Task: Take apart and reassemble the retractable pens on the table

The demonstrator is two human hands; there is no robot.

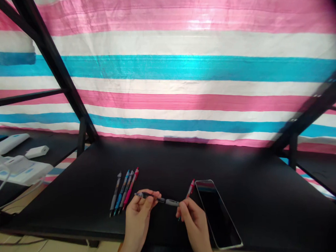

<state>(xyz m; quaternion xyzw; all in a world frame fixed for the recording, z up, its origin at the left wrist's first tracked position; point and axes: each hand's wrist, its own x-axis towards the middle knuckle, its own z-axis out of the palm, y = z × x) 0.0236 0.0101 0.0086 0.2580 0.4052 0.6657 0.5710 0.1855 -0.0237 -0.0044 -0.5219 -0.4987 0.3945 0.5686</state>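
Observation:
A pen with a dark, clear barrel and a grey grip (171, 202) lies level between my two hands above the black desk. My left hand (141, 210) pinches its clicker half between thumb and fingers. The fingertips of my right hand (193, 218) close on the grip end, hiding the tip. Behind my right hand lies a red pen (191, 187), its lower part mostly covered by the fingers. To the left of my left hand, several pens rest side by side: a grey pen (115, 196), a blue pen (121, 194), another grey pen (126, 191) and a pink-red pen (130, 190).
A smartphone (219, 215) with a dark screen lies right of my right hand. Black metal frame legs (52, 57) flank the desk (166, 159). On the left, a side surface carries a white power strip (29, 172), a white adapter (37, 152) and cables. A striped sheet (187, 67) hangs behind.

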